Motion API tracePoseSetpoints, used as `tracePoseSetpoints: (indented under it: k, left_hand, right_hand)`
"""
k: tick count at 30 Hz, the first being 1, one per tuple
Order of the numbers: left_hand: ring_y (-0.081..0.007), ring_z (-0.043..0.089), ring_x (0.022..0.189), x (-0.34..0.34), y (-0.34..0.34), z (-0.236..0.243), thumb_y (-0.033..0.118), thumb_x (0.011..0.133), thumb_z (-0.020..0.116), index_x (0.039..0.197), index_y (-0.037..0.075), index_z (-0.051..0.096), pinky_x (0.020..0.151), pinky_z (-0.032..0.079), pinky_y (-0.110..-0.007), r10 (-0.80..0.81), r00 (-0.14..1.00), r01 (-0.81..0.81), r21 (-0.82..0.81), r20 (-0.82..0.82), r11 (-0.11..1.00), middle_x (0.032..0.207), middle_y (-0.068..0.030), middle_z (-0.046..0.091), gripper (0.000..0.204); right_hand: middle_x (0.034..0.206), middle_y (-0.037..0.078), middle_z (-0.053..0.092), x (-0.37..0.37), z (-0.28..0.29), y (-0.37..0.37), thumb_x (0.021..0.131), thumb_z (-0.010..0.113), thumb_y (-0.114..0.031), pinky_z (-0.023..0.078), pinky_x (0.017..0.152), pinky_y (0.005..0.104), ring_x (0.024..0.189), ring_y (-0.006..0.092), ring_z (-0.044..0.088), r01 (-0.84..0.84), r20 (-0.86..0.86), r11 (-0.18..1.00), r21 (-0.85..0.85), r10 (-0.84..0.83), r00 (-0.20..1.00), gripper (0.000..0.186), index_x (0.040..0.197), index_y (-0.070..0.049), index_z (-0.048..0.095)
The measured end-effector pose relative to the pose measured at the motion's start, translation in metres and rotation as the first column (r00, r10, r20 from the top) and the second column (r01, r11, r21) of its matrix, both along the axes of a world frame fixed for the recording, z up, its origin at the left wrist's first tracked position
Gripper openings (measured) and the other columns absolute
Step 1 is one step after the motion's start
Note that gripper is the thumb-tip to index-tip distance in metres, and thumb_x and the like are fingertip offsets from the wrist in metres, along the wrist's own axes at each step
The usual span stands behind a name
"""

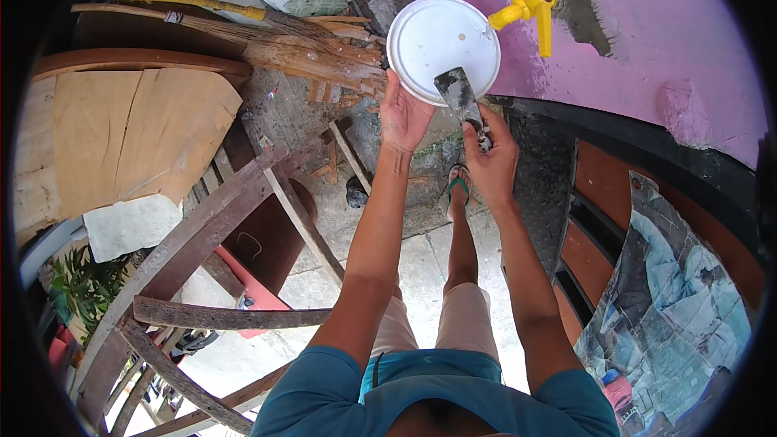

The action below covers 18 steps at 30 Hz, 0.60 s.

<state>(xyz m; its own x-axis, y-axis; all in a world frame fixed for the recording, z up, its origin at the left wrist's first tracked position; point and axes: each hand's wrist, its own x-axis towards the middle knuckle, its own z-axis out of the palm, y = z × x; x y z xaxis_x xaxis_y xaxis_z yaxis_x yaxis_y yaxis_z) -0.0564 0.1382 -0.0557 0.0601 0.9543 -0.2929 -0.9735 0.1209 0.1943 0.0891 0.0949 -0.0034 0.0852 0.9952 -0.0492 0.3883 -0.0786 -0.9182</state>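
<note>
A round white plastic lid (421,44) rests on my left hand (402,117), whose fingers go under its near-left edge and are partly hidden. A small tan spot marks its surface. In my right hand (494,158) is a putty knife (458,95) with a wide blade smeared dark grey. The blade lies over the near-right part of the lid, and my fingers wrap its handle. Whether the blade touches the lid I cannot tell. Just right of the lid's far edge is a yellow faucet (530,12) on the wall.
The pink wall (631,32) has a grey patch behind the faucet. Brooms (210,24) and broken boards lie at the far left. A wooden frame (210,222) stands beside my left arm, with plywood (133,125) beyond it. A patterned sheet (668,275) hangs at the right.
</note>
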Motion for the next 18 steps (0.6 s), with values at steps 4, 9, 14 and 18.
tracePoseSetpoints:
  k: [4, 9, 14, 18]
  left_hand:
    - [-0.0273, 0.038, 0.132, -0.005, -0.006, 0.0, 0.043, 0.099, 0.034, 0.141, 0.007, 0.033, 0.11, 0.03, -0.046, -0.006, 1.0, 0.005, -0.027, -0.029, 1.0, 0.143, -0.0125, 0.039, 0.055]
    - [-0.0283, 0.037, 0.132, -0.012, -0.009, -0.01, 0.041, 0.1, 0.032, 0.141, 0.007, 0.032, 0.11, 0.029, -0.048, -0.015, 0.998, 0.011, -0.053, -0.067, 0.999, 0.144, -0.0128, 0.038, 0.054]
    - [-0.0282, 0.04, 0.13, -0.015, 0.011, -0.017, 0.039, 0.1, 0.031, 0.139, 0.004, 0.036, 0.109, 0.031, -0.046, -0.057, 0.99, 0.04, -0.131, -0.126, 0.991, 0.141, -0.014, 0.042, 0.052]
    - [-0.0233, 0.055, 0.113, -0.026, 0.057, 0.004, 0.04, 0.1, 0.034, 0.127, 0.001, 0.05, 0.099, 0.043, -0.037, -0.319, 0.869, 0.246, -0.229, -0.377, 0.942, 0.123, -0.0143, 0.057, 0.049]
  right_hand:
    - [0.102, 0.014, 0.065, 0.013, -0.003, 0.028, 0.076, 0.074, -0.011, 0.048, 0.079, 0.0325, 0.091, 0.0221, 0.064, 0.093, 0.118, 0.993, 0.073, -0.102, 0.988, 0.047, 0.118, 0.0, 0.056]
    - [0.09, 0.006, 0.067, 0.031, -0.02, 0.075, 0.08, 0.073, -0.016, 0.046, 0.076, 0.0274, 0.08, 0.0108, 0.058, 0.03, 0.081, 0.999, -0.037, -0.027, 0.996, 0.033, 0.105, 0.002, 0.062]
    - [0.081, 0.006, 0.066, 0.045, -0.049, 0.082, 0.083, 0.07, -0.016, 0.044, 0.059, 0.0245, 0.065, 0.0071, 0.055, -0.025, -0.152, 0.993, -0.118, 0.007, 0.988, 0.022, 0.098, -0.001, 0.063]
    - [0.084, 0.009, 0.068, 0.044, -0.039, 0.032, 0.084, 0.069, -0.017, 0.04, 0.05, 0.0243, 0.056, 0.0074, 0.052, -0.009, -0.296, 0.858, -0.513, -0.167, 0.941, 0.023, 0.099, -0.001, 0.06]
